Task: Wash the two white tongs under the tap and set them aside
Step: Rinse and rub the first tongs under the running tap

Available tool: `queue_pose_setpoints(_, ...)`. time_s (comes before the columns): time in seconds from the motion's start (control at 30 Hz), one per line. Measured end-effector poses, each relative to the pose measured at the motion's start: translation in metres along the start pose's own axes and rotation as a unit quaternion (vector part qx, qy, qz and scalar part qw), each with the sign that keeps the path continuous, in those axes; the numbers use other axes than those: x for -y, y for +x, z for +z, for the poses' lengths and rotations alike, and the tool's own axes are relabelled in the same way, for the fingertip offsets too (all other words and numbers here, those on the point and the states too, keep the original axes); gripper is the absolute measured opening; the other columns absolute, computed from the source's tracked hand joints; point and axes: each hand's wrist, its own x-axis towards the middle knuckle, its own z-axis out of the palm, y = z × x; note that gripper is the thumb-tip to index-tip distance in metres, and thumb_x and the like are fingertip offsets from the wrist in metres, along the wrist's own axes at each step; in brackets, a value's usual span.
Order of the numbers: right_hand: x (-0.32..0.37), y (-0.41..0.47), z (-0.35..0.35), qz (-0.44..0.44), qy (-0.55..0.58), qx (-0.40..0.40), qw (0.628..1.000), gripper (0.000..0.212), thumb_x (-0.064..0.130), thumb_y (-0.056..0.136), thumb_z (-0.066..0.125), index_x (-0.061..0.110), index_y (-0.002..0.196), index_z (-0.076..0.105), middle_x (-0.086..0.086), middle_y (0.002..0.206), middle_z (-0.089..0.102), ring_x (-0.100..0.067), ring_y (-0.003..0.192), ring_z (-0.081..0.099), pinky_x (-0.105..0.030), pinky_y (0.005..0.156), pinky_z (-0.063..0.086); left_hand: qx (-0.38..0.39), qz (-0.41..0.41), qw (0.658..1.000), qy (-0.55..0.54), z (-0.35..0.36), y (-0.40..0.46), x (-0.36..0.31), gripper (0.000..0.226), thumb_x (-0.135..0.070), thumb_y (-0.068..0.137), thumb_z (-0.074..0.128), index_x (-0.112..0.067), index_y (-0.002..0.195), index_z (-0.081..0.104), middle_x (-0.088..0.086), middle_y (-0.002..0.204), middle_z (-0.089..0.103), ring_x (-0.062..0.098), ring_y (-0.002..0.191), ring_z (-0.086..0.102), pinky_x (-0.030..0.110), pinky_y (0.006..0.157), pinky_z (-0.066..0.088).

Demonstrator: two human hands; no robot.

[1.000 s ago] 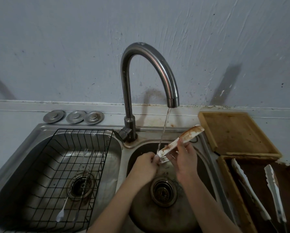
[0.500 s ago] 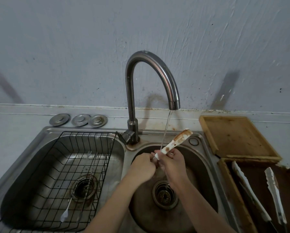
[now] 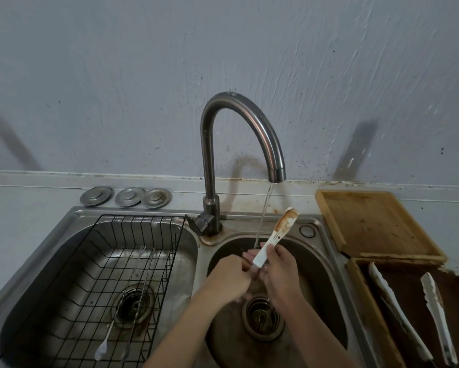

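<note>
Over the right basin, your right hand grips a sauce-stained white tong under the running tap; your left hand is curled shut at its lower end. Brown residue remains near its tip. A second white tong lies unwashed in the tray at the sink's right edge.

Wire rack left of tap

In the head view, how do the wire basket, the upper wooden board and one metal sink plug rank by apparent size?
1. Wire basket, largest.
2. Upper wooden board.
3. Metal sink plug, smallest.
The basket lies nearer the camera, but the gaps look clear.
</note>
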Motion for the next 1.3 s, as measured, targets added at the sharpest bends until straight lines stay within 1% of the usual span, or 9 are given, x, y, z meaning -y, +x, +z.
queue_pose_setpoints(0.2, 0.018, 0.003, -0.013, -0.035, -0.200, 0.010, 0.979, 0.011, 0.017, 0.095, 0.049, 0.013, 0.101, 0.058, -0.004, 0.064, 0.063, -0.010, 0.048, 0.059, -0.024, 0.048, 0.048, 0.016, 0.021, 0.998, -0.054, -0.010, 0.005, 0.007, 0.026, -0.034, 0.091, 0.052, -0.018, 0.082, 0.070, 0.004, 0.077, 0.068, 0.015, 0.071, 0.064, 0.028, 0.068, 0.051)
queue_pose_setpoints(0.3, 0.028, 0.006, -0.023, -0.073, -0.382, 0.043, 0.920, 0.012, 0.023, 0.093, 0.054, 0.015, 0.087, 0.061, 0.002, 0.050, 0.057, -0.002, 0.036, 0.047, -0.017, 0.038, 0.038, -0.057, 0.049, 0.995, -0.062, -0.003, 0.011, 0.011, 0.021, -0.033, 0.090, 0.054, -0.025, 0.077, 0.069, 0.003, 0.076, 0.069, 0.017, 0.073, 0.066, 0.034, 0.074, 0.054)
queue_pose_setpoints(0.37, 0.034, 0.008, -0.023, -0.091, -0.456, 0.060, 0.883, 0.023, 0.028, 0.094, 0.051, 0.018, 0.075, 0.061, 0.004, 0.046, 0.054, 0.000, 0.033, 0.046, -0.012, 0.037, 0.036, -0.027, 0.041, 0.983, -0.176, 0.003, 0.014, 0.008, 0.021, -0.028, 0.091, 0.054, -0.023, 0.077, 0.069, 0.002, 0.072, 0.066, 0.014, 0.068, 0.064, 0.030, 0.067, 0.054)
queue_pose_setpoints(0.53, 0.043, 0.014, -0.009, -0.097, -0.634, 0.103, 0.761, 0.040, 0.033, 0.098, 0.039, 0.024, 0.060, 0.049, 0.006, 0.055, 0.052, -0.003, 0.043, 0.047, -0.014, 0.042, 0.032, 0.046, -0.035, 0.921, -0.386, 0.025, 0.011, 0.005, 0.022, -0.026, 0.093, 0.053, -0.009, 0.095, 0.067, 0.006, 0.078, 0.071, 0.016, 0.076, 0.069, 0.032, 0.076, 0.058)
queue_pose_setpoints(0.73, 0.039, 0.017, 0.003, -0.053, -0.700, 0.122, 0.702, 0.040, 0.040, 0.096, 0.040, 0.018, 0.067, 0.056, 0.001, 0.055, 0.054, -0.009, 0.044, 0.051, -0.021, 0.047, 0.038, 0.026, -0.155, 0.762, -0.628, 0.025, 0.017, 0.012, 0.031, -0.014, 0.086, 0.062, 0.005, 0.110, 0.059, 0.023, 0.109, 0.068, 0.027, 0.097, 0.067, 0.037, 0.083, 0.056)
queue_pose_setpoints(0.87, 0.035, 0.011, 0.006, -0.092, -0.731, 0.098, 0.669, 0.041, 0.042, 0.096, 0.037, 0.018, 0.068, 0.057, 0.001, 0.059, 0.055, -0.011, 0.052, 0.053, -0.026, 0.050, 0.037, -0.015, -0.184, 0.696, -0.694, 0.034, 0.022, 0.011, 0.028, -0.018, 0.089, 0.059, 0.004, 0.105, 0.058, 0.016, 0.077, 0.073, 0.024, 0.076, 0.071, 0.038, 0.070, 0.059)
queue_pose_setpoints(1.03, 0.042, 0.006, -0.006, -0.129, -0.779, 0.060, 0.611, 0.042, 0.041, 0.098, 0.029, 0.017, 0.075, 0.056, -0.001, 0.070, 0.059, -0.017, 0.067, 0.059, -0.032, 0.064, 0.048, 0.017, -0.161, 0.727, -0.667, 0.045, 0.024, 0.006, 0.029, -0.016, 0.085, 0.064, 0.002, 0.107, 0.061, 0.016, 0.094, 0.072, 0.023, 0.084, 0.071, 0.035, 0.072, 0.058)
queue_pose_setpoints(1.2, 0.048, 0.002, -0.029, -0.189, -0.783, 0.059, 0.589, 0.042, 0.042, 0.098, 0.027, 0.022, 0.066, 0.045, 0.005, 0.060, 0.048, -0.017, 0.060, 0.054, -0.029, 0.057, 0.042, -0.008, -0.206, 0.703, -0.681, 0.044, 0.025, 0.002, 0.049, -0.047, 0.090, 0.050, 0.002, 0.092, 0.057, 0.021, 0.087, 0.072, 0.029, 0.083, 0.071, 0.039, 0.066, 0.058)
queue_pose_setpoints(1.3, 0.053, 0.003, -0.038, -0.186, -0.791, 0.063, 0.580, 0.044, 0.042, 0.099, 0.025, 0.021, 0.067, 0.047, 0.004, 0.062, 0.051, -0.017, 0.062, 0.057, -0.031, 0.061, 0.046, 0.037, -0.194, 0.726, -0.659, 0.052, 0.022, -0.007, 0.042, -0.041, 0.089, 0.055, 0.001, 0.084, 0.059, 0.018, 0.079, 0.072, 0.026, 0.076, 0.073, 0.039, 0.071, 0.060)
